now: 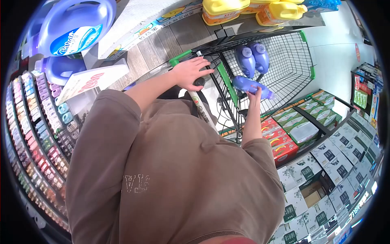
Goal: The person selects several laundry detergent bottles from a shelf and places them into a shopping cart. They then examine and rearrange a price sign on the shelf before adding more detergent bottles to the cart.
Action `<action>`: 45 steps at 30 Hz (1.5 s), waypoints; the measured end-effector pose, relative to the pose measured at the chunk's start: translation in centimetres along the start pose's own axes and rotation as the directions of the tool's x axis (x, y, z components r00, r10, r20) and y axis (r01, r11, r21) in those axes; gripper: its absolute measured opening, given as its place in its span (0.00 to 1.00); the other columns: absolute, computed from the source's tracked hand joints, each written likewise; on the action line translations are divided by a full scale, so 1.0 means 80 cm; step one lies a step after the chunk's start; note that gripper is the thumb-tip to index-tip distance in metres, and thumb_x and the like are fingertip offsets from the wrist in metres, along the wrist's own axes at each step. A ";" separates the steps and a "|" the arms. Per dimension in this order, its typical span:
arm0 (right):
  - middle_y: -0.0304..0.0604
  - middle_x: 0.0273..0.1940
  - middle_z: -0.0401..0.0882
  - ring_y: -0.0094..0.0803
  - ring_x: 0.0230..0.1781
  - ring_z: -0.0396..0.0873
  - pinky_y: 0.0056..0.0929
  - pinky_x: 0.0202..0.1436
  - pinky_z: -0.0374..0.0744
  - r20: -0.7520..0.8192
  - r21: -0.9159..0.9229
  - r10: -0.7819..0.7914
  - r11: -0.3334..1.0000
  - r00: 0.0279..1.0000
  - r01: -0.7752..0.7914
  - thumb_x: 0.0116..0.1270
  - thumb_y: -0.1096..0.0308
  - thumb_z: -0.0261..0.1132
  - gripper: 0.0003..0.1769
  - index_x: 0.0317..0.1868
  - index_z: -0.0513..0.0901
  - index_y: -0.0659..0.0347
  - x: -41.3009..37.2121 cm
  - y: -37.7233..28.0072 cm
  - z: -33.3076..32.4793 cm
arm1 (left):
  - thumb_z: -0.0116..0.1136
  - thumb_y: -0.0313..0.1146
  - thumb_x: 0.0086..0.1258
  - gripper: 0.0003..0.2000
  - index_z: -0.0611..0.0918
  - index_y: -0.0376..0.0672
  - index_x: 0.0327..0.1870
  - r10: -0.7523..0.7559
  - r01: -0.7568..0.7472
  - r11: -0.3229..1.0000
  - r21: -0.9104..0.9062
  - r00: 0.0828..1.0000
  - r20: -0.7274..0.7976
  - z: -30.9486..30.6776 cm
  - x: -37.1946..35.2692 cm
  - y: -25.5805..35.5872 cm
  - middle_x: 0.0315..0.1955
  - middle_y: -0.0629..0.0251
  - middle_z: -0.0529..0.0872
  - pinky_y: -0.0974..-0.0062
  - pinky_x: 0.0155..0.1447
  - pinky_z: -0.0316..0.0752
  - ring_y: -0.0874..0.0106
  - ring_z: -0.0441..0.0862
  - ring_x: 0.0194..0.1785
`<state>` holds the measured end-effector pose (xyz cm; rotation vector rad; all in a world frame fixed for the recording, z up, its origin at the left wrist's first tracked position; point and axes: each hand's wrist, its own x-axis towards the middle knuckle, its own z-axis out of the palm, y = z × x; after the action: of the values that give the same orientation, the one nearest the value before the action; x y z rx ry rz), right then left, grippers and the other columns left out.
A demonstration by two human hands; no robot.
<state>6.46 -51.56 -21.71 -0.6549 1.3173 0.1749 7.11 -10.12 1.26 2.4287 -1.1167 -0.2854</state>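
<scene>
My left hand (191, 73) rests across the shopping cart's handle (198, 106), its fingers spread and stretched out past the bar. Inside the cart basket (290, 67), my right hand (255, 94) grips a purple detergent bottle (243, 83). This bottle lies tilted on its side, its cap end pointing to the lower right. Two more purple detergent bottles (245, 61) (260, 57) stand side by side toward the far left part of the basket, caps up. The fingertips of my right hand are partly hidden against the bottle.
Yellow jugs (278, 13) stand on a display beyond the cart. Large purple bottles (77, 26) and a price sign (93, 83) are at my left. Stacked tissue packs (298, 122) and white cartons (302, 168) line the right side. Shelves of small bottles (36, 134) fill the far left.
</scene>
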 end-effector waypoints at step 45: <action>0.26 0.09 0.55 0.14 0.03 0.50 0.14 0.05 0.53 0.894 -0.270 -0.023 0.769 0.447 0.579 0.75 0.51 0.51 0.24 0.23 0.66 0.57 -0.663 -0.045 0.210 | 0.64 0.44 0.66 0.29 0.65 0.49 0.64 -0.575 -0.356 -0.423 -0.833 0.816 -0.056 -0.158 -0.078 0.116 0.56 0.66 0.75 0.61 0.57 0.77 0.68 0.76 0.58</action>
<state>8.04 -32.71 30.76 -1.1117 0.0859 0.5156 1.48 -6.75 16.76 0.5999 0.1398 -0.3411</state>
